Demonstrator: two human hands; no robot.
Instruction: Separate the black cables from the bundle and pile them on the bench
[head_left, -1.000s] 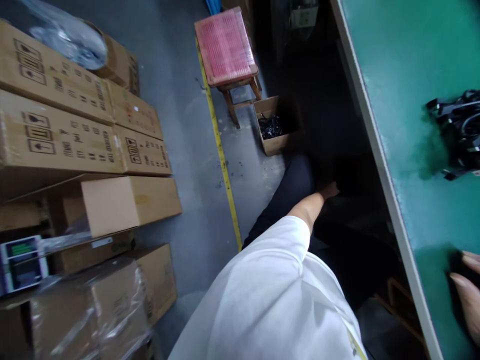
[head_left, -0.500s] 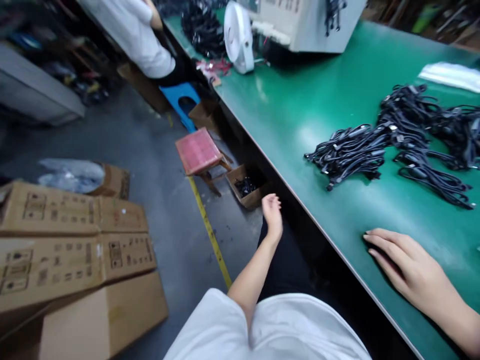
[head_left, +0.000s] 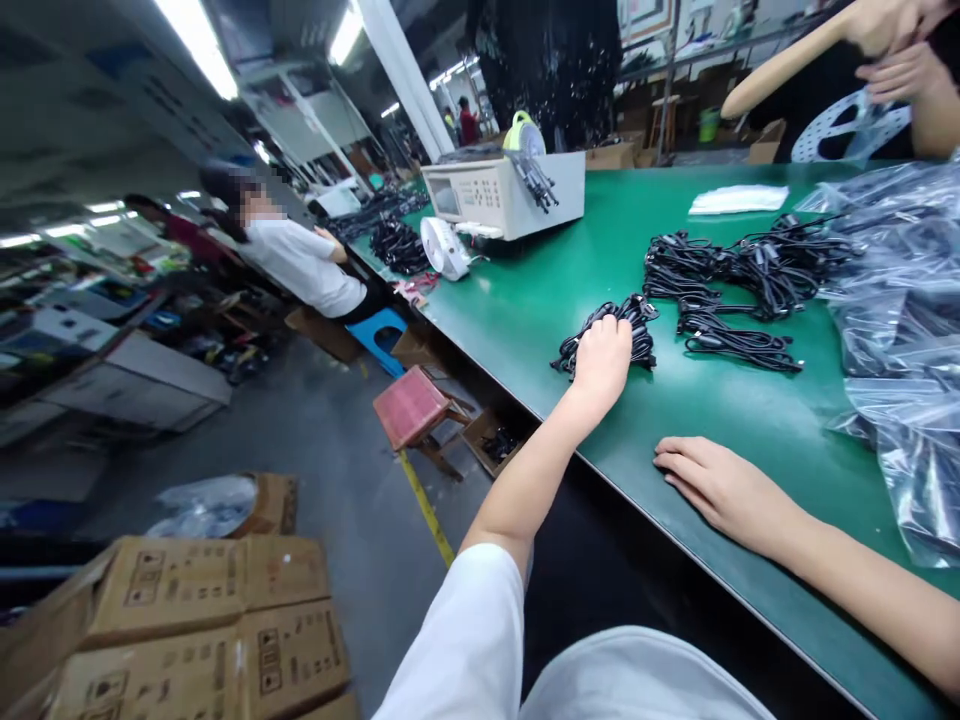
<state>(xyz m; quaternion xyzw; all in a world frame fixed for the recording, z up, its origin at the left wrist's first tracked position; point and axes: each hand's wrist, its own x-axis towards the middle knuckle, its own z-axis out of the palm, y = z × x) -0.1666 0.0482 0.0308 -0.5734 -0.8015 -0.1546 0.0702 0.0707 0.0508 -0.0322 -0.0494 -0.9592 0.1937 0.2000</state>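
My left hand (head_left: 604,358) is closed over a bundle of black cables (head_left: 641,340) near the front edge of the green table (head_left: 480,325). Cable ends stick out on both sides of its fingers. My right hand (head_left: 712,485) lies on the tabletop, nearer to me and to the right, with its fingers stretched out and nothing under them that shows. Beyond the hands, more coiled black cables (head_left: 750,265) lie in a heap, with one loose bundle (head_left: 739,342) at its near side.
Clear plastic bags (head_left: 911,330) cover the table's right side. At the back stand a white instrument (head_left: 495,195) and a small fan (head_left: 444,248). Cardboard boxes (head_left: 187,590) and a red stool (head_left: 410,407) are at left. Another person's hands (head_left: 896,60) are at upper right.
My left hand has moved from beside the table up onto a cable bundle and closed on it. The view has tilted up, showing more of the room. My right hand still rests on the table.
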